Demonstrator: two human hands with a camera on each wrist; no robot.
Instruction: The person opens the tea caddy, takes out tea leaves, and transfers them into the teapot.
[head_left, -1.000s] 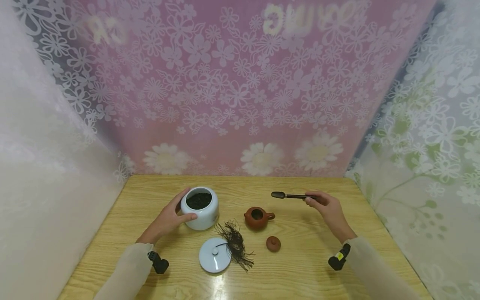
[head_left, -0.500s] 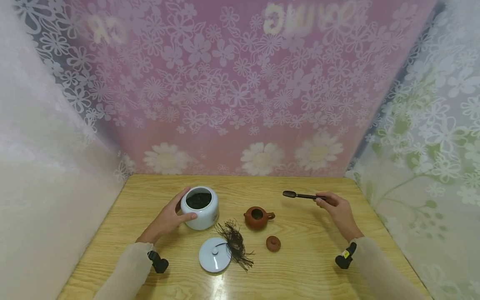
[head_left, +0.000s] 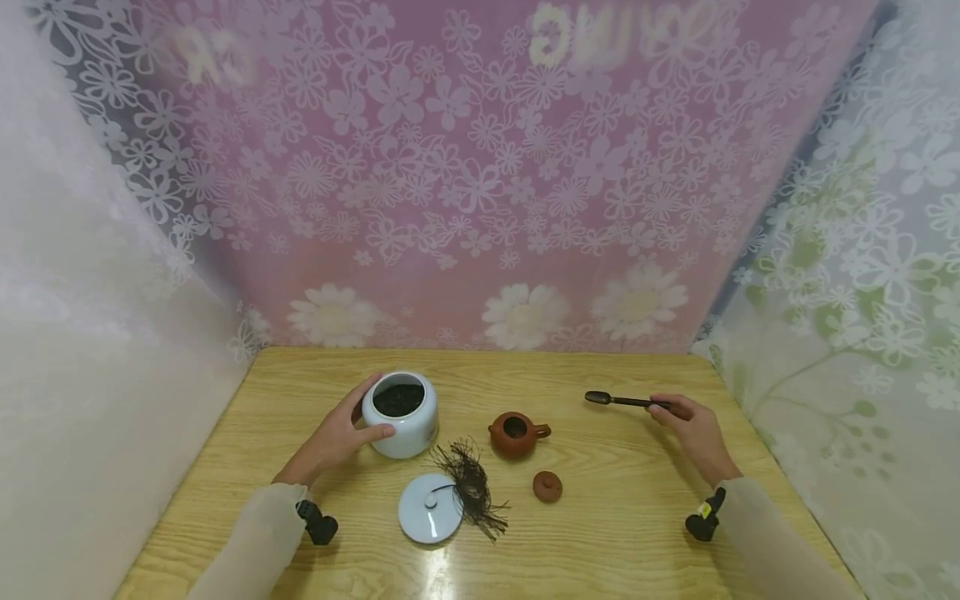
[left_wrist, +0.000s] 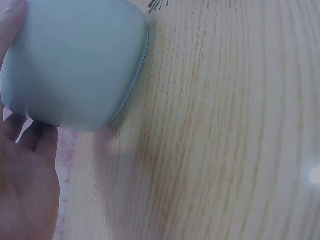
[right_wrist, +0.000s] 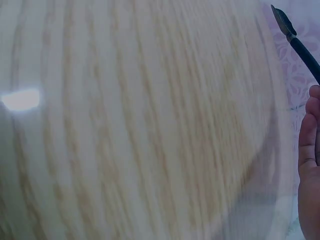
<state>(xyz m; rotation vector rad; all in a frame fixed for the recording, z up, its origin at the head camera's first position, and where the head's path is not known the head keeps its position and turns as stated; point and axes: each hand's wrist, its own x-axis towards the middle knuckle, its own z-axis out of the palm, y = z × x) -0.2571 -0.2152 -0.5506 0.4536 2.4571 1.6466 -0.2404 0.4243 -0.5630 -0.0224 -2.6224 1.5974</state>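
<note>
My left hand [head_left: 335,437] grips a white ceramic tea jar [head_left: 405,436] from its left side, thumb across the front and fingers behind. Dark tea leaves [head_left: 398,400] fill part of the jar, whose mouth leans slightly toward me. In the left wrist view the jar's smooth pale wall [left_wrist: 75,65] lies against the fingers. Over the right part of the table, my right hand [head_left: 696,433] pinches the end of a dark tea scoop [head_left: 597,397], its bowl pointing left. Between the hands sits a small brown clay teapot [head_left: 512,437] without its lid, handle to the right.
The teapot's round lid [head_left: 547,487] lies in front of it. A white jar lid [head_left: 429,510] with a knob rests nearer me, a dark frayed tassel [head_left: 472,492] beside it. Floral curtains [head_left: 480,167] stand behind and beside the wooden table [head_left: 585,550].
My right hand has moved right with the tea scoop, away from the teapot, and slightly down at the end. My left hand and the jar have stayed in place.
</note>
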